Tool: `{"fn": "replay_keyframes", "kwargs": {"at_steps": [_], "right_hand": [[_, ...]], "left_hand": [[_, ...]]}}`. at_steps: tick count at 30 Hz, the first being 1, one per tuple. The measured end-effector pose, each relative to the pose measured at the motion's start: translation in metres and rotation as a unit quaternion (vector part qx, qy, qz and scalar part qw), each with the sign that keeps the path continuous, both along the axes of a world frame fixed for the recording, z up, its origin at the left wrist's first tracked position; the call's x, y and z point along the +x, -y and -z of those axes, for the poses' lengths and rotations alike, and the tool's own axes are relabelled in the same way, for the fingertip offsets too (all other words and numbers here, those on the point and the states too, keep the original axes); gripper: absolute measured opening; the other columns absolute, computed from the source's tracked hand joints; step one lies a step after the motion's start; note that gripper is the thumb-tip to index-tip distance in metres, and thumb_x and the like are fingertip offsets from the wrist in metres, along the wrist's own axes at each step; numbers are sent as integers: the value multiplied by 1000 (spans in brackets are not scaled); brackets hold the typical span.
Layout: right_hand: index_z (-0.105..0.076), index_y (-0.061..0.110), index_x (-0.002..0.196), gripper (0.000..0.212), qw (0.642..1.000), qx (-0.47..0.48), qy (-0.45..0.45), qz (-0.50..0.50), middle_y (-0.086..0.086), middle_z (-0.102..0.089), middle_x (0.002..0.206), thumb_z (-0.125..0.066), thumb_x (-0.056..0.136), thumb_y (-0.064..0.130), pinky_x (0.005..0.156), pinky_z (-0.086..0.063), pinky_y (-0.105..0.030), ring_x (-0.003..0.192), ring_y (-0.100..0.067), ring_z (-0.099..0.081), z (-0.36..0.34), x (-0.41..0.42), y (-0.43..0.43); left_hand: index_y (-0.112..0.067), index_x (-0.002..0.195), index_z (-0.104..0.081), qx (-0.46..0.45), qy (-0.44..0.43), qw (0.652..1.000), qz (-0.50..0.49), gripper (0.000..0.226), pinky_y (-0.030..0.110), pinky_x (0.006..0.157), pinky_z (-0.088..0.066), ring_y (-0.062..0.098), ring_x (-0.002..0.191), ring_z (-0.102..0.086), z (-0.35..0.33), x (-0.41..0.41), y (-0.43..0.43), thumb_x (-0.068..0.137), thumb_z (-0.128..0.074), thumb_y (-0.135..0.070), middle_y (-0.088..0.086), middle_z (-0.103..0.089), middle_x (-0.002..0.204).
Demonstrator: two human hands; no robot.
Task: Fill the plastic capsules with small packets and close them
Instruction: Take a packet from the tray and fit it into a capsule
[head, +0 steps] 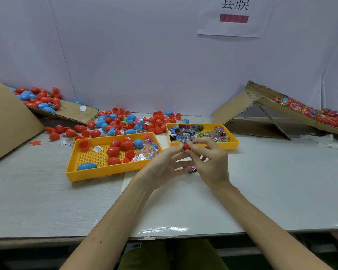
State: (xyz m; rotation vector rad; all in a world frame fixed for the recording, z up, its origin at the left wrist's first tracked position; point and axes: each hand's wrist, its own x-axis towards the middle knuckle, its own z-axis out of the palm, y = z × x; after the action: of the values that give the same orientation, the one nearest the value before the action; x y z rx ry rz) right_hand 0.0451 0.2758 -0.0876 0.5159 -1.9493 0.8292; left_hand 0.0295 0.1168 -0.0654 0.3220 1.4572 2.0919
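Both hands meet at the table's middle around one red capsule (186,147). My left hand (164,164) pinches it from the left with its fingertips. My right hand (209,158) curls over it from the right and above. A small pink packet (192,169) shows below, between the two palms; whether it is held or lies on the table I cannot tell. The left yellow tray (105,171) holds several red and blue capsules and clear packets. The right yellow tray (233,142), just behind my hands, is full of small printed packets.
Loose red and blue capsule halves (121,121) are heaped behind the trays. A cardboard ramp (66,112) at the left carries more capsules. Another cardboard ramp (293,112) at the right holds filled ones. A white wall with a paper sign (234,16) stands behind.
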Motion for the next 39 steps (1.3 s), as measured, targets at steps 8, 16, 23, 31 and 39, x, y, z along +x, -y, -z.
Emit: {"fn": "replay_keyframes", "kwargs": {"at_steps": [8,16,23,31,39], "right_hand": [[-71,12,118,38,999,-31,24,12,-3,-69,104,-80,81,9,61,-48,-18,89,-4,-57,-1,0,0],[-75,3,106,30,1000,-12,10,12,-9,-70,95,-81,77,2,60,-51,-21,85,-11,-61,-1,0,1],[-77,3,103,28,1000,-13,2,10,-11,-70,90,-82,76,1,58,-51,-25,79,-10,-60,-1,1,0],[-77,2,101,25,1000,-5,-4,15,-12,-72,89,-82,76,0,60,-53,-26,82,-19,-66,-1,2,-2],[-77,4,105,28,1000,-11,12,9,-11,-70,93,-81,77,1,56,-53,-35,84,-17,-64,-1,1,-1]], "left_hand": [[-22,127,-64,7,-10,1000,18,36,33,92,-47,20,112,-65,1,0,-1,104,-45,-42,0,-69,129],[-19,129,-60,2,-16,1000,20,43,29,89,-49,15,108,-69,2,0,-2,103,-45,-49,0,-70,127],[-16,121,-65,20,-3,1000,8,37,29,84,-53,18,102,-70,3,0,-4,104,-46,-42,4,-72,121],[-12,123,-64,40,2,999,6,37,31,89,-57,25,109,-70,3,0,-4,105,-46,-38,8,-72,120],[-6,129,-60,57,-11,998,4,38,39,99,-55,30,117,-66,2,2,-6,108,-41,-31,14,-69,125]]}}
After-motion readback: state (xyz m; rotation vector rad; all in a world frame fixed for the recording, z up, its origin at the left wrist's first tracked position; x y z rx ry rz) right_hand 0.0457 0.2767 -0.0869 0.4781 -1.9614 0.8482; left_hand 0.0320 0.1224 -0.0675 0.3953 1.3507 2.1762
